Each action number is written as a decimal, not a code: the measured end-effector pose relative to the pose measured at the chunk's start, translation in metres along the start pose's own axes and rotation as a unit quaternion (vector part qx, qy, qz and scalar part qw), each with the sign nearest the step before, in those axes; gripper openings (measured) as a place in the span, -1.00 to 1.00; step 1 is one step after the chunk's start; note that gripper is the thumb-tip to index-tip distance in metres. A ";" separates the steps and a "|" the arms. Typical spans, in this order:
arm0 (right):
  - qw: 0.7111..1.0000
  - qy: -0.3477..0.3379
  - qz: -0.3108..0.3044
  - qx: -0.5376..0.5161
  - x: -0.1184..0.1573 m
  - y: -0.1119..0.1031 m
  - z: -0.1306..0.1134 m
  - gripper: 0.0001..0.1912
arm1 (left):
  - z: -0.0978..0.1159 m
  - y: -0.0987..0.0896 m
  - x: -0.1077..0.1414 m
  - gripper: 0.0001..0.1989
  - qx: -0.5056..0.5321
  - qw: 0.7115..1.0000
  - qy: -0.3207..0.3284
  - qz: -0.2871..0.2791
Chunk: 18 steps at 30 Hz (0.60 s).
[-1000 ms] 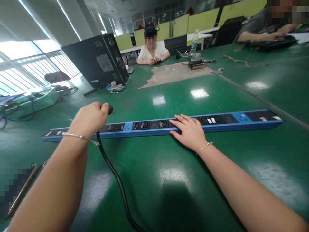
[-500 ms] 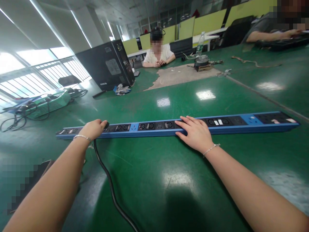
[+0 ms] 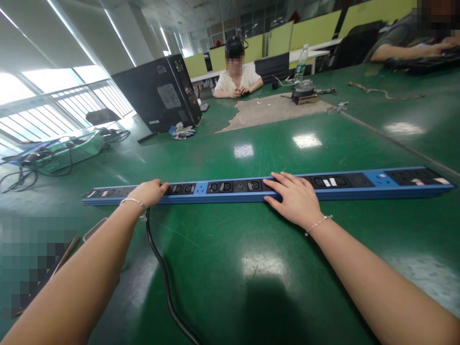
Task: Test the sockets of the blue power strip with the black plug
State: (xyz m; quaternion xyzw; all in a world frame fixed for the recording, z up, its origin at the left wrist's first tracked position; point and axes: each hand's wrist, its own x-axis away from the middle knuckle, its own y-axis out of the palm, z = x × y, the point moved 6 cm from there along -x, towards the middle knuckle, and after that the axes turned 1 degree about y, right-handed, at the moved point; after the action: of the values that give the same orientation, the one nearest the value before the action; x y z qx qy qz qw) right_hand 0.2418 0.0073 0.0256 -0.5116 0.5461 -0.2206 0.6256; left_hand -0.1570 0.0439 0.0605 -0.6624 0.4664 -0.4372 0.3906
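Observation:
A long blue and black power strip [image 3: 237, 191] lies across the green table [image 3: 223, 268]. My left hand [image 3: 149, 192] is closed over the strip's left part. A black cable [image 3: 161, 268] runs from beneath that hand toward the bottom edge; its plug end is hidden by the fingers. Right of the middle, my right hand [image 3: 296, 199] rests on the strip with its fingers spread over the sockets and the near edge.
A black computer case [image 3: 158, 93] stands at the back left beside gloves [image 3: 182, 131]. Cables lie in a green basket [image 3: 72, 151] at the left. A person [image 3: 237, 79] sits across the table; another is at the far right. A bottle [image 3: 301, 64] stands behind.
My left hand has moved slightly right along the strip, with the cable's upper end. The strip's right end and my right hand appear a little farther right.

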 end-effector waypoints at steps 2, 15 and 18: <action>1.000 0.000 0.000 0.000 0.000 0.000 0.000 -0.56 | 0.000 0.004 0.000 -0.46 -0.008 1.000 0.005 -0.011; 1.000 0.002 0.006 0.005 0.000 0.001 0.001 -0.58 | 0.009 0.003 0.016 -0.52 -0.011 0.999 -0.019 0.039; 1.000 0.003 0.008 0.001 0.000 0.001 0.001 -0.57 | 0.009 0.001 0.018 -0.51 0.011 0.998 -0.037 0.047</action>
State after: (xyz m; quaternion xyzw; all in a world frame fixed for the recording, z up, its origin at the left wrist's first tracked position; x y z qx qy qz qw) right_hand 0.2425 0.0082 0.0247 -0.5062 0.5516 -0.2178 0.6261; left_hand -0.1456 0.0276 0.0612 -0.6513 0.4776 -0.3984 0.4347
